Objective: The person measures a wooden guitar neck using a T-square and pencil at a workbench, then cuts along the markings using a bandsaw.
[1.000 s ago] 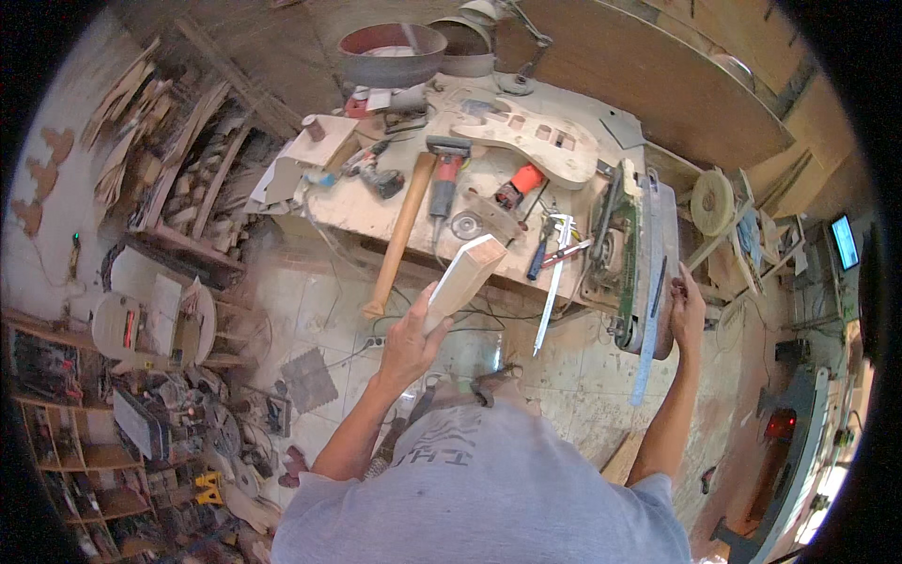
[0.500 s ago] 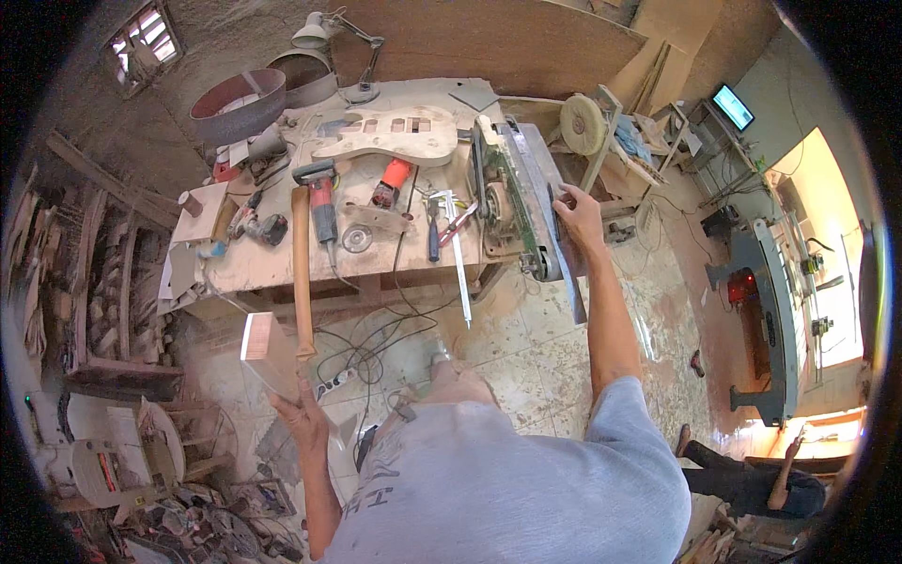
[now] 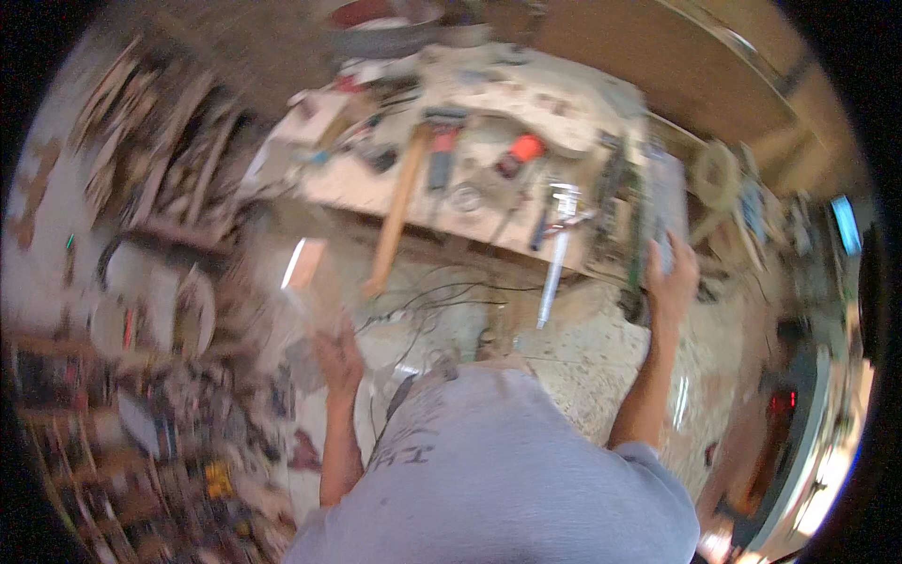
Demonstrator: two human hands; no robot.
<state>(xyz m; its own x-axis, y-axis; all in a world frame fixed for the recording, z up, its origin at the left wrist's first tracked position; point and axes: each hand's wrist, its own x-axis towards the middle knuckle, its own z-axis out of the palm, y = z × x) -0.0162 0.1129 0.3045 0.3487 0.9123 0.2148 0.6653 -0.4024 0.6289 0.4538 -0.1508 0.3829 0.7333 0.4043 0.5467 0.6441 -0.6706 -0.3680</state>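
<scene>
The frame is smeared by motion. On the left, in front of the bench, my left hand [image 3: 338, 362] holds a wooden block [image 3: 305, 265] by its near end; its pale reddish-brown face points up and away from me. My right hand [image 3: 673, 274] is at the near end of a long bench machine [image 3: 665, 183] with a grey metal bed, on the right side of the bench. Thumb and fingers there look apart, with nothing visible between them; whether they touch the bed is unclear. A long wooden handle [image 3: 399, 211] juts over the bench's front edge between my hands.
On the workbench [image 3: 343, 193] lie a guitar-shaped wooden body [image 3: 564, 132], a red-and-grey power tool [image 3: 440, 160], an orange-topped tool [image 3: 519, 155] and a caliper [image 3: 556, 254]. Cables [image 3: 442, 299] trail below. Cluttered shelves [image 3: 193, 160] stand left.
My view has swung left, so the bench appears shifted right and tilted. My right hand has come away from the dark piece at the machine's edge. The block stays in my left hand.
</scene>
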